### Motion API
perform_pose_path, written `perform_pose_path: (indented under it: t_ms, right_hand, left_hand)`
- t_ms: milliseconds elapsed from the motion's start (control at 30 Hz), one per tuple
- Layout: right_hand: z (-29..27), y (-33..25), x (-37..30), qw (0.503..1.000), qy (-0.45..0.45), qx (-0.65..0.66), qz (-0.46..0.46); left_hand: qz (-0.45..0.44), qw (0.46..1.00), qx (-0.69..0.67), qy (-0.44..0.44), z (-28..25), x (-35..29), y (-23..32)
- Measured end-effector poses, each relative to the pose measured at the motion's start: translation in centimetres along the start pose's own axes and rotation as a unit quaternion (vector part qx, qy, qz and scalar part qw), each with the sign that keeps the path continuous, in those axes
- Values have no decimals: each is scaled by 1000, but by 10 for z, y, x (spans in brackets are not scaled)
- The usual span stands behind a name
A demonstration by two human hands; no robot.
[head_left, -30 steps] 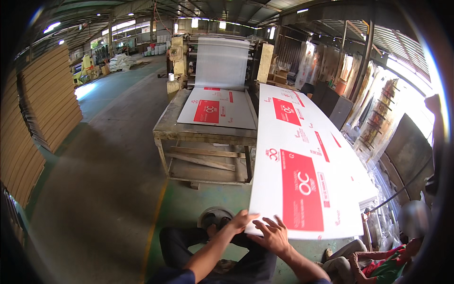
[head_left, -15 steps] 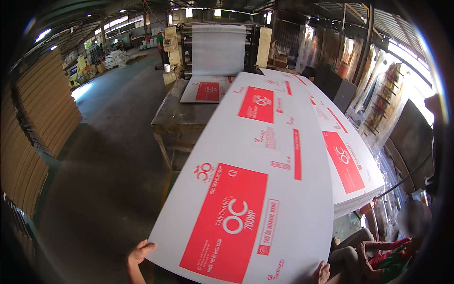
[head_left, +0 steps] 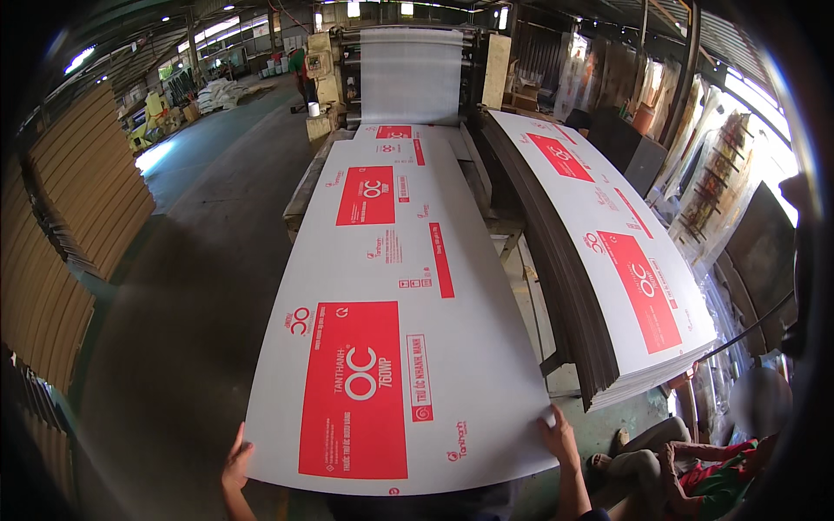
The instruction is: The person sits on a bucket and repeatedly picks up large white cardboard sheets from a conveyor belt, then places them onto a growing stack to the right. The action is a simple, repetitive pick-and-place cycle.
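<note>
A long white cardboard sheet (head_left: 486, 373) with red printed panels stretches away from me toward the roller machine (head_left: 326, 69). My left hand (head_left: 236, 458) is closed on its near left edge. On the opposite side, my right hand (head_left: 560, 438) grips the near right edge with the thumb on top. The sheet's far end reaches the machine's metal table (head_left: 304, 187), just below the pale web (head_left: 410, 74) hanging from the rollers. Fingers beneath the sheet are hidden.
A tall stack of similar printed sheets (head_left: 578, 313) stands at right. Brown cardboard piles (head_left: 78, 200) line the left side. A seated person (head_left: 695, 478) is at the lower right, and another person (head_left: 300, 74) stands beside the machine.
Both hands have swung the sheet leftward, off its overlap with the right stack. It now lies lengthwise in line with the machine, covering most of the printed sheet previously visible there.
</note>
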State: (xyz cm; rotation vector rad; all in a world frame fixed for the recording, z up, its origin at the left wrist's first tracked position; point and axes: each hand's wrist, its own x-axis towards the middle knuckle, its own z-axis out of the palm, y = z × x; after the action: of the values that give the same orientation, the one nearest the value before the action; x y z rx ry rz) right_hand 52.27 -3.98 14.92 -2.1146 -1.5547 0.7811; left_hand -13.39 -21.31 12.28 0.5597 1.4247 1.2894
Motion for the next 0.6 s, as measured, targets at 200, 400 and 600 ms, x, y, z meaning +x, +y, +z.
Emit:
perform_pose_path:
  t_ms: [200,400,600]
  right_hand:
    - [-3,54,-61,994,-72,82,-26]
    - [-9,76,-95,987,-66,145,13]
    - [1,74,-111,991,-9,132,15]
  left_hand:
    - [-3,1000,-18,-16,-9,-22,-11]
    - [-12,999,-4,43,-4,-43,-23]
    - [14,998,43,53,0,-59,-22]
